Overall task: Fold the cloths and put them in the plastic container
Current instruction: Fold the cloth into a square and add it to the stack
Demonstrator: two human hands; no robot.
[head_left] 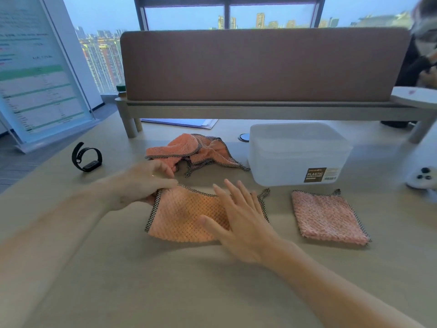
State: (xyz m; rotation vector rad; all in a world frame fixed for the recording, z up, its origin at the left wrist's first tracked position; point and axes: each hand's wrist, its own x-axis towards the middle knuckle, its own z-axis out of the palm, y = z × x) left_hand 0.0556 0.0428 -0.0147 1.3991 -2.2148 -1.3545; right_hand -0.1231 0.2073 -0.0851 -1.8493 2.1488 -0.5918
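folding: orange cloth (189,216) on the bench (142,280), mid-fold
left hand (144,183): pinching its far left corner
right hand (238,221): open, flat on it
next: likely fold over, then into plastic container (298,153), lid on

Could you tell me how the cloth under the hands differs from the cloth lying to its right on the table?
The cloth under the hands looks orange; the right cloth looks paler pink. The first is being handled: the left hand pinches its far-left corner and the right hand lies flat on it, while the right cloth lies untouched. Both are folded, textured, dark-trimmed and outside the container.
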